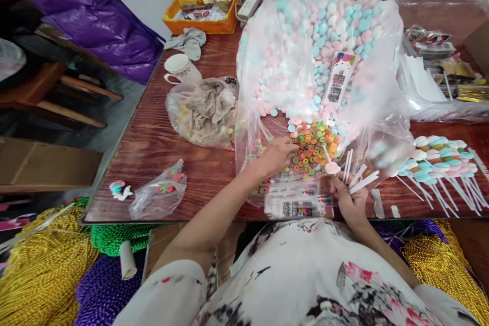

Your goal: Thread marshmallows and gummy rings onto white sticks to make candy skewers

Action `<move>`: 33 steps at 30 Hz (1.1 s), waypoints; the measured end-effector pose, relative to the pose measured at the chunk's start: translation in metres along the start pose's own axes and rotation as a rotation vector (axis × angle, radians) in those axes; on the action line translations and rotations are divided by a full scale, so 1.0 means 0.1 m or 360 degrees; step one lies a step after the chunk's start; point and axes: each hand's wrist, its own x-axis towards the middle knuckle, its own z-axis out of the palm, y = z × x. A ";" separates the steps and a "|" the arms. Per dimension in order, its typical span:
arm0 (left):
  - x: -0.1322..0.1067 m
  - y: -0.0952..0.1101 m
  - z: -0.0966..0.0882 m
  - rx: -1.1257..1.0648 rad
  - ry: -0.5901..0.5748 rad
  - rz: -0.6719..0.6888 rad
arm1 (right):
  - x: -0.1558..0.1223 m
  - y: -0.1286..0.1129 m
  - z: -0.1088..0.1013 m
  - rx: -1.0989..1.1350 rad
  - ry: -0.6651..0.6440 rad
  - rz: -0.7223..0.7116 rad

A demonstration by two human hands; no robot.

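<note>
My left hand [277,157] reaches to the near left edge of a pile of small ring-shaped candies [313,145] in red, orange, yellow and green. Its fingertips are pinched together at the pile; what lies between them is too small to make out. My right hand [349,198] grips several white lollipop sticks [359,177] that fan out to the right. A pale pink marshmallow [332,167] on a stick stands just above its thumb. Behind the rings lies a large clear bag of pink, blue and white marshmallows [336,28]. Printed packets [298,208] lie between my forearms.
Finished-looking marshmallow sticks [439,160] lie in a heap at the right. A clear plastic bin [431,112] stands behind them. On the left are a white mug [181,67], a bag with a cloth [212,104], a small bag [160,193] and an orange tray [183,25].
</note>
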 end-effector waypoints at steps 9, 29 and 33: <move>0.00 0.08 0.04 -0.0128 0.0026 0.0001 | -0.08 0.06 -0.06 -0.0231 -0.0178 -0.0173; -0.67 0.60 0.01 -0.0683 0.0866 -0.0086 | -0.12 -0.22 -0.04 -0.1096 -0.0785 -0.0545; -0.69 0.63 0.04 -0.0435 0.0806 0.0052 | -0.12 -0.22 -0.04 -0.1201 -0.0794 -0.0540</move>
